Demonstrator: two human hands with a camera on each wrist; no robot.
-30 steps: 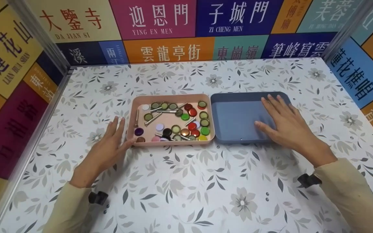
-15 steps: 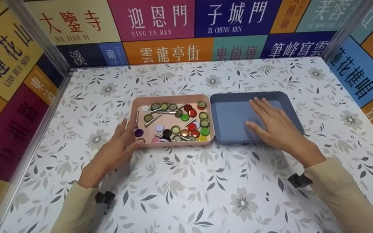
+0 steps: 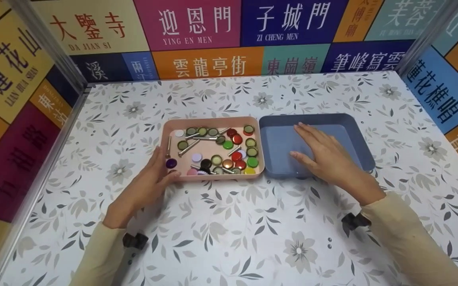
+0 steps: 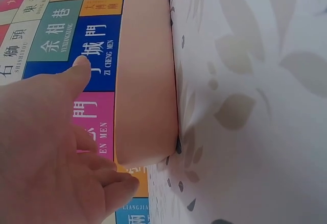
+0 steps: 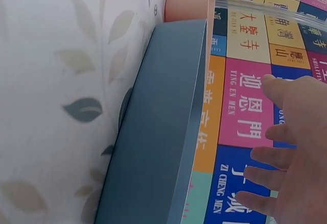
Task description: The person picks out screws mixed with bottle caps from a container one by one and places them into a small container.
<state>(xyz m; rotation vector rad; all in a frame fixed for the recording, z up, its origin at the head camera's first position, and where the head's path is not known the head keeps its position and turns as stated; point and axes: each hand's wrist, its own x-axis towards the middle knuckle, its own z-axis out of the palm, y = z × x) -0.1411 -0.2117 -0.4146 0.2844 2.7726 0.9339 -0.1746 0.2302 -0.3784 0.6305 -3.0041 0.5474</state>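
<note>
A pink tray (image 3: 217, 177) holds several bottle caps, such as a red cap (image 3: 237, 139) and a purple cap (image 3: 171, 163), mixed with several metal screws (image 3: 189, 147). My left hand (image 3: 145, 184) is at the tray's left end, thumb near the front corner and fingers along the side. In the left wrist view its thumb (image 4: 79, 73) points over the rim. My right hand (image 3: 326, 157) hovers above the blue tray (image 3: 274, 147) with fingers spread and nothing held. The right wrist view has that hand (image 5: 299, 147) above the blue tray's wall (image 5: 153, 122).
The two trays stand side by side, edges meeting, on a white tabletop (image 3: 229, 222) printed with leaves and flowers. Colourful panels (image 3: 207, 61) with large characters rise behind and at both sides. A small black device (image 3: 135, 240) sits at the left wrist, another (image 3: 355, 222) at the right.
My left hand has moved right to the pink tray's left end. My right hand has shifted left, from the blue tray's right side to above its middle. The trays have stayed put.
</note>
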